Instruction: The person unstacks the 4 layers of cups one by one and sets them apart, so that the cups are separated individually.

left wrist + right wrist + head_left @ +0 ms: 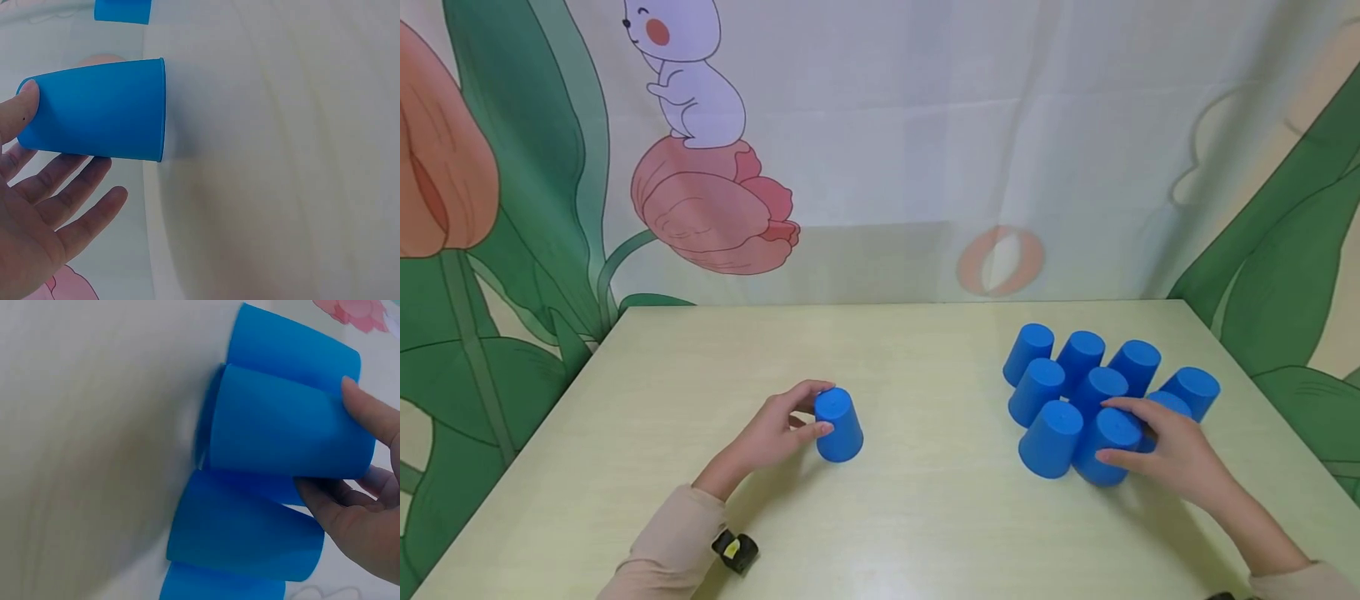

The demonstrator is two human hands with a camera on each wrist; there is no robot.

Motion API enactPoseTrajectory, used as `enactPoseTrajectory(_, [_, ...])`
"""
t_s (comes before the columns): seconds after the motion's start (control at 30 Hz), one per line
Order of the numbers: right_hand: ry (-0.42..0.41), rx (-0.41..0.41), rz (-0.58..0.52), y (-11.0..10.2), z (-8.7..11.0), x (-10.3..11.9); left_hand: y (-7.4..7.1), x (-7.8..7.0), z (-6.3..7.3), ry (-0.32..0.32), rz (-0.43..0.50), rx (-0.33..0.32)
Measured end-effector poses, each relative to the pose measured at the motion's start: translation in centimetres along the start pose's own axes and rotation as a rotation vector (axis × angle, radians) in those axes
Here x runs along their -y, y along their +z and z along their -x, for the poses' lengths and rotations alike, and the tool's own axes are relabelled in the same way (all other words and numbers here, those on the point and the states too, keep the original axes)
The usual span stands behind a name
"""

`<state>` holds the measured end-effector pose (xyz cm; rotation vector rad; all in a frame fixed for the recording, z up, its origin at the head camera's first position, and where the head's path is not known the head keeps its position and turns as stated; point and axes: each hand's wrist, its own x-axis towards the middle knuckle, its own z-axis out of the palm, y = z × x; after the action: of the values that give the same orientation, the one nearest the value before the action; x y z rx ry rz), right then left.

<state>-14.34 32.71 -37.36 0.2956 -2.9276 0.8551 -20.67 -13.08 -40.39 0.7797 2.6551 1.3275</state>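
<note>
Upside down near the middle of the table [910, 500], a blue cup [839, 429] is pinched near its narrow top by my left hand [778, 429]. In the left wrist view the thumb lies across this cup [100, 112] and the other fingers spread below it. On the right, my right hand [1176, 450] grips another upturned blue cup [1103, 458] at the front of a cluster, thumb on one side and fingers on the other. Other blue cups [1051, 442] stand close around that one. The right wrist view has the gripped cup [287, 422] between two neighbours.
More upturned cups [1030, 354] fill the back of the cluster, up to one [1193, 392] toward the table's right edge. A small black device [735, 550] sits by the left wrist. Behind the table hangs a printed curtain [880, 167].
</note>
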Motion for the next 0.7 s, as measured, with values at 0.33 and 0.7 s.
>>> enactPoseTrajectory(0.33, [0.066,0.032,0.011,0.2,0.3,-0.2,0.0,-0.6,-0.3,0.012,-0.029,0.01])
enactPoseTrajectory(0.7, [0.065,-0.001,-0.044,-0.1,1.2,-0.2,1.9,-3.0,-0.7,0.064,-0.028,0.063])
